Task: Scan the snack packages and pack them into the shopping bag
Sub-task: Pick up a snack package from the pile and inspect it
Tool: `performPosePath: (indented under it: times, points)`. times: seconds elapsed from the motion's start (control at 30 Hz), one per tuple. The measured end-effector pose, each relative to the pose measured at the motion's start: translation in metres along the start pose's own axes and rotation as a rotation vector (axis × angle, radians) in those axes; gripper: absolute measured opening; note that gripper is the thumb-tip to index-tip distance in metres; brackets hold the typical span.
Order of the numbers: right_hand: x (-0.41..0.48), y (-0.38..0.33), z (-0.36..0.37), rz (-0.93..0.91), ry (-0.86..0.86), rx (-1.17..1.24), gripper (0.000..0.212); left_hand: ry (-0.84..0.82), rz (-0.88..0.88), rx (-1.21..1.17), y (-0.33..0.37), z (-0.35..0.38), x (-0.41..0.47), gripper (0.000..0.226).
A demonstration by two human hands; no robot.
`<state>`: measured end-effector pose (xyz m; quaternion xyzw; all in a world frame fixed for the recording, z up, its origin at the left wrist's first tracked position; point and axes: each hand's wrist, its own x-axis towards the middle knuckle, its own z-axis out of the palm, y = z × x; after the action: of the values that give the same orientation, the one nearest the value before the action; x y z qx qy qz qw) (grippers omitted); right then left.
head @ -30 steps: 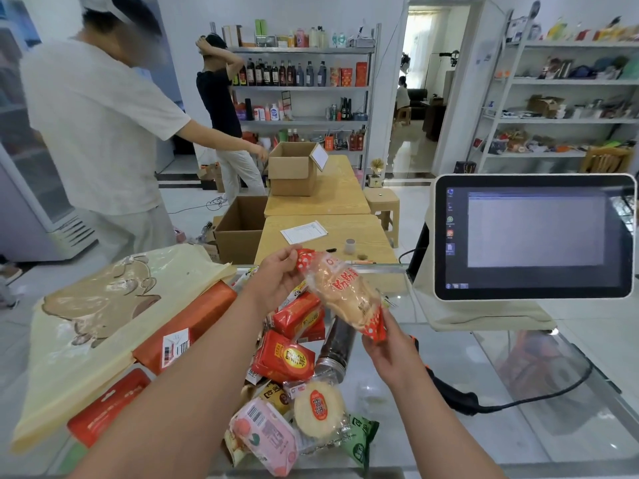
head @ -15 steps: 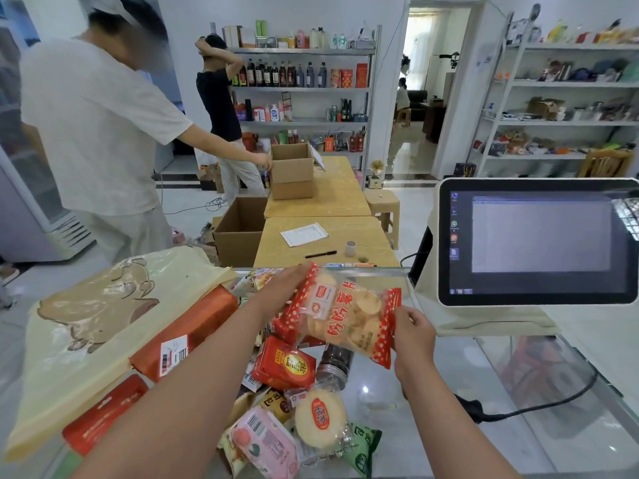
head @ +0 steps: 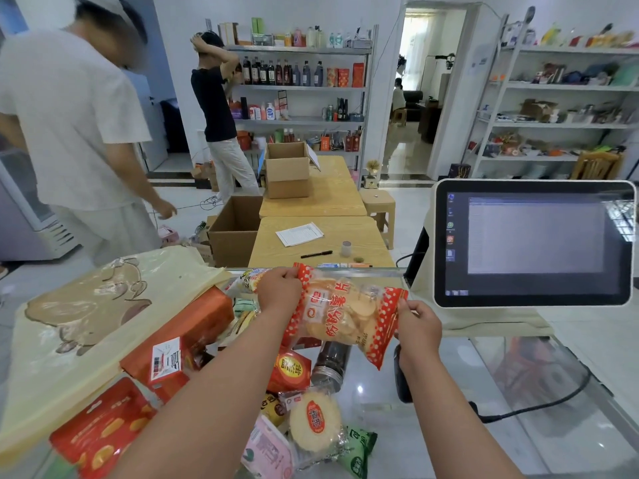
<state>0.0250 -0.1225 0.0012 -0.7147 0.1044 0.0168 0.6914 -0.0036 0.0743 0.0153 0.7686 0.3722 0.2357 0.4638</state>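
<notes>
Gripping chip bag (head: 340, 314), both hands.

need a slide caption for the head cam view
Both hands, left and right, hold a red-edged chip bag above the snack pile at the checkout counter.

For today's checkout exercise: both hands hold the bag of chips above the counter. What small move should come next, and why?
Probably let the right hand release the chip bag and reach down for the black scanner lying on the glass just beneath it. The left hand already grips the bag's other end, and the bag is spread flat, so it looks ready to scan before going in the shopping bag.
</notes>
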Motion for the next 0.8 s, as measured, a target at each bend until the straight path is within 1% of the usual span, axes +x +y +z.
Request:
performPosePath:
  times: [0.1, 0.2, 0.27, 0.33, 0.37, 0.4, 0.43, 0.47, 0.5, 0.57, 0.63, 0.67, 0.73, 0.8]
  points:
    - [0.002, -0.006, -0.003, 0.004, -0.026, 0.068, 0.022, 0.022, 0.066, 0.011, 0.003, 0.003, 0.001, 0.027]
    - [-0.002, -0.014, -0.004, -0.069, -0.012, 0.1, 0.021, 0.034, 0.15, 0.042, 0.009, 0.006, 0.001, 0.033]
    - [-0.007, -0.019, -0.002, -0.163, 0.054, 0.055, 0.022, 0.046, 0.128, -0.007, 0.017, 0.01, -0.002, 0.035]
    - [-0.01, -0.022, -0.002, -0.319, 0.135, -0.004, 0.022, 0.033, 0.009, -0.108, 0.025, 0.017, -0.01, 0.039]
    - [-0.012, -0.023, -0.001, -0.414, 0.159, -0.036, 0.02, -0.036, -0.088, -0.182, 0.03, 0.021, -0.017, 0.046]
    - [-0.013, -0.022, -0.001, -0.51, 0.162, -0.076, 0.017, -0.164, -0.201, -0.282, 0.035, 0.025, -0.024, 0.059]
    - [-0.014, -0.019, -0.001, -0.603, 0.146, -0.131, 0.014, -0.324, -0.323, -0.414, 0.04, 0.028, -0.032, 0.072]
    - [-0.015, -0.015, 0.0, -0.69, 0.116, -0.196, 0.013, -0.481, -0.424, -0.554, 0.045, 0.031, -0.039, 0.081]
    - [-0.016, -0.009, 0.001, -0.78, 0.085, -0.269, 0.014, -0.605, -0.485, -0.686, 0.049, 0.033, -0.044, 0.084]
    - [-0.018, 0.002, 0.001, -0.982, 0.038, -0.429, 0.018, -0.721, -0.511, -0.818, 0.054, 0.036, -0.046, 0.077]
    - [-0.02, 0.011, 0.0, -1.176, 0.021, -0.575, 0.024, -0.744, -0.472, -0.846, 0.053, 0.041, -0.042, 0.057]
    - [-0.021, 0.015, -0.002, -1.258, 0.015, -0.627, 0.025, -0.725, -0.453, -0.856, 0.053, 0.042, -0.041, 0.051]
    - [-0.024, 0.021, -0.006, -1.376, 0.034, -0.709, 0.026, -0.66, -0.441, -0.887, 0.052, 0.045, -0.039, 0.049]
    - [-0.026, 0.025, -0.01, -1.425, 0.08, -0.732, 0.032, -0.612, -0.411, -0.891, 0.052, 0.045, -0.036, 0.049]
